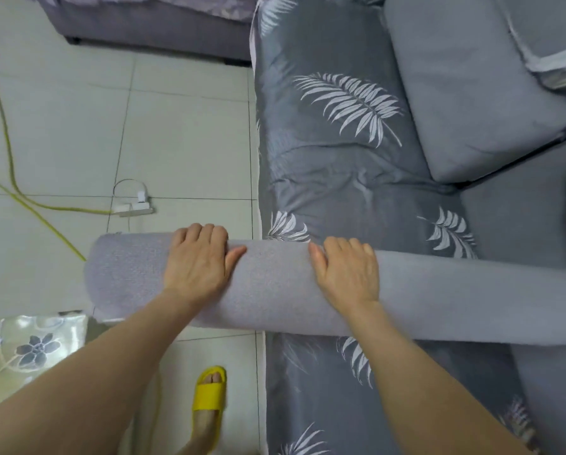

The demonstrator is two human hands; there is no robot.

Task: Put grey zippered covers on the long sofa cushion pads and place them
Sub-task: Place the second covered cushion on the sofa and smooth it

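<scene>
A yellow cable [9,152] trails over the tiled floor [183,126] from ten o'clock in the frame and runs down to a white power strip [132,208] near nine o'clock of centre. At eight o'clock lies a pale floral cloth [28,349].

The long grey cushion [275,290] stretches across the middle from nine o'clock to three o'clock. Its rounded left end overhangs the floor, and the rest lies over the sofa seat.

The left hand [197,261] rests on top of the cushion near that left end. Its fingers are curled over the far edge and grasp it, and the thumb lies flat on the fabric, pointing toward three o'clock. At six o'clock, below the left forearm, a foot in a yellow slipper [209,394] stands on the tiles.

The right hand [349,270] sits on the cushion just right of centre, apart from the left hand. Its fingers likewise bend over the far edge, probably gripping, though the fingertips are hidden behind it. The thumb points toward eleven o'clock.

Under and beyond the cushion runs the seat's leaf-patterned grey cover [340,165], from twelve o'clock down to five o'clock. At one to two o'clock a plain grey back cushion [472,93] lies on the sofa.
</scene>
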